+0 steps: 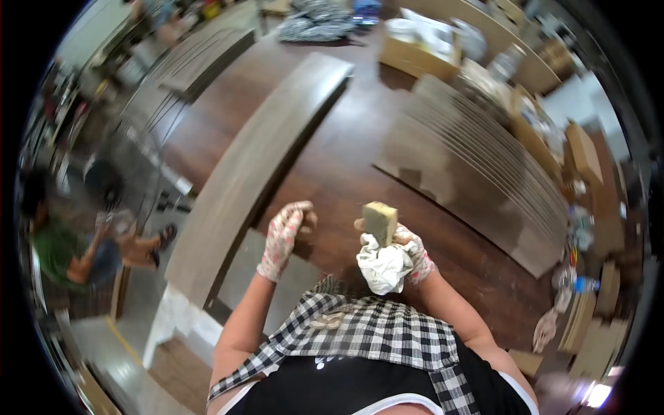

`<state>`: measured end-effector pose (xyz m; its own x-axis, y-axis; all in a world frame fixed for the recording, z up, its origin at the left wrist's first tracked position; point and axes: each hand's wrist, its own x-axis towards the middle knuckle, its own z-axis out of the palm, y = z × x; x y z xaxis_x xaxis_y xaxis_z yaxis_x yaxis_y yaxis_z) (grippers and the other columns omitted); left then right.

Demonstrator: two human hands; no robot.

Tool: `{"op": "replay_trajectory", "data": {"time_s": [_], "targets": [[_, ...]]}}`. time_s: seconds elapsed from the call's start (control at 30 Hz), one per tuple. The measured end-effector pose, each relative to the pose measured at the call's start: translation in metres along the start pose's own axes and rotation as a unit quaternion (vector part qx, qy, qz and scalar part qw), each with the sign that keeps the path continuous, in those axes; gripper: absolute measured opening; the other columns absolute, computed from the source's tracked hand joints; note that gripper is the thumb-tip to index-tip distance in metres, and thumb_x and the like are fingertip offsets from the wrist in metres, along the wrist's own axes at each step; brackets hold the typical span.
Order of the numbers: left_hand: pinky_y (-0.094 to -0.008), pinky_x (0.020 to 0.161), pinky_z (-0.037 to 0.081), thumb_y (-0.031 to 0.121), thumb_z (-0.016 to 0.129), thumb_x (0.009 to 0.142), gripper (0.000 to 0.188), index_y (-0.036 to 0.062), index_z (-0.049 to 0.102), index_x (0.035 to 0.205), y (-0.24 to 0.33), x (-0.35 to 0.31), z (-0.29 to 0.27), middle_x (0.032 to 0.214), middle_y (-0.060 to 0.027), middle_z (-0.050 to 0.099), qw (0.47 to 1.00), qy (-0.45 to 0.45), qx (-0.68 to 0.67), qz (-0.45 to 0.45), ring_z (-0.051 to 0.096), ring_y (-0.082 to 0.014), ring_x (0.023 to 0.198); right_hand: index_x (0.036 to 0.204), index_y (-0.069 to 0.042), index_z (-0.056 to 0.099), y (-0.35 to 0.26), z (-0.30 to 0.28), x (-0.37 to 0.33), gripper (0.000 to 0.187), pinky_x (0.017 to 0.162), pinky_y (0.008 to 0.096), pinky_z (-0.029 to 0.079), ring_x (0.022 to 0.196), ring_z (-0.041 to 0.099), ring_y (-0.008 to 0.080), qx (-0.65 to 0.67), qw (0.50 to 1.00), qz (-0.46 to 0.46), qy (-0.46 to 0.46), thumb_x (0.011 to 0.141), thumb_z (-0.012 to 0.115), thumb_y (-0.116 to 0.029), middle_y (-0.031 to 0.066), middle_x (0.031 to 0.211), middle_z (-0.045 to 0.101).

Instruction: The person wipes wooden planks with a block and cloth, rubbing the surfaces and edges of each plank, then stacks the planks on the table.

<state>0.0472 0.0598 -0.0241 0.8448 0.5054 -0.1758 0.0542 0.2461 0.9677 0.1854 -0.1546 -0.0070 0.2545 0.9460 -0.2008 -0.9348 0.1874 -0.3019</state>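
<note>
My right hand [415,254], in a pale glove with red spots and bare fingertips, is closed around a sanding sponge [380,221] and a crumpled white cloth [382,266]. The block stands up above the cloth, yellowish on top and grey on its broad side. My left hand [285,235] wears a matching glove. Its fingers are loosely bent and apart, with nothing visible in them. Just left of it lies a long grey-brown wooden board [256,152]. Beyond my right hand is a wide board with parallel grooves [456,166].
Both boards rest on a dark brown tabletop [332,152]. Cardboard boxes [418,62] and plastic bottles [507,62] line the right side. Another board [207,62] lies far left. A floor fan [104,180] stands near a seated person in green [62,242].
</note>
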Motion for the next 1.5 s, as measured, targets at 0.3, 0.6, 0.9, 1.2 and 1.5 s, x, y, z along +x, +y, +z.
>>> {"op": "replay_trajectory", "data": {"time_s": [0.3, 0.6, 0.9, 1.2, 1.5], "targets": [[-0.0298, 0.091, 0.038, 0.022, 0.048, 0.091, 0.041, 0.0054, 0.041, 0.128, 0.004, 0.127, 0.064, 0.114, -0.0081, 0.051, 0.993, 0.026, 0.035, 0.113, 0.047, -0.0180, 0.104, 0.104, -0.004, 0.048, -0.071, -0.059, -0.231, 0.026, 0.061, 0.0290, 0.048, 0.075, 0.057, 0.0188, -0.244, 0.723, -0.518, 0.387, 0.085, 0.044, -0.021, 0.0080, 0.085, 0.055], [-0.0323, 0.085, 0.043, 0.028, 0.043, 0.092, 0.037, 0.0094, 0.047, 0.123, 0.016, 0.135, 0.081, 0.115, -0.0089, 0.051, 0.978, 0.107, 0.108, 0.144, 0.052, -0.0195, 0.099, 0.107, -0.006, 0.050, -0.150, -0.166, -0.395, 0.027, 0.067, 0.0311, 0.049, 0.080, 0.057, 0.0182, -0.181, 0.579, -0.543, 0.581, 0.091, 0.038, -0.024, 0.0081, 0.091, 0.057], [-0.0359, 0.095, 0.035, 0.034, 0.039, 0.093, 0.040, 0.0060, 0.046, 0.121, 0.023, 0.100, 0.065, 0.121, -0.0104, 0.047, 0.985, 0.117, -0.048, 0.114, 0.045, -0.0221, 0.112, 0.109, 0.000, 0.049, -0.098, -0.169, -0.425, 0.033, 0.078, 0.0370, 0.050, 0.088, 0.059, 0.0272, -0.095, 0.694, -0.609, 0.372, 0.085, 0.043, -0.021, 0.0144, 0.100, 0.058], [-0.0379, 0.092, 0.042, 0.022, 0.052, 0.088, 0.039, 0.0049, 0.043, 0.122, 0.017, 0.048, 0.002, 0.116, -0.0111, 0.054, 0.983, 0.081, -0.163, 0.006, 0.052, -0.0236, 0.106, 0.106, 0.002, 0.053, 0.016, -0.170, -0.452, 0.038, 0.076, 0.0411, 0.051, 0.084, 0.060, 0.0300, -0.045, 0.652, -0.646, 0.395, 0.082, 0.043, -0.027, 0.0180, 0.095, 0.060], [-0.0254, 0.081, 0.048, 0.003, 0.050, 0.086, 0.041, 0.0021, 0.043, 0.127, -0.012, -0.001, -0.055, 0.118, -0.0094, 0.053, 0.989, 0.005, -0.041, -0.143, 0.056, -0.0172, 0.100, 0.117, 0.000, 0.047, 0.071, -0.117, -0.460, 0.035, 0.075, 0.0358, 0.051, 0.088, 0.059, 0.0262, -0.170, 0.510, -0.544, 0.644, 0.085, 0.041, -0.013, 0.0159, 0.103, 0.057]]}}
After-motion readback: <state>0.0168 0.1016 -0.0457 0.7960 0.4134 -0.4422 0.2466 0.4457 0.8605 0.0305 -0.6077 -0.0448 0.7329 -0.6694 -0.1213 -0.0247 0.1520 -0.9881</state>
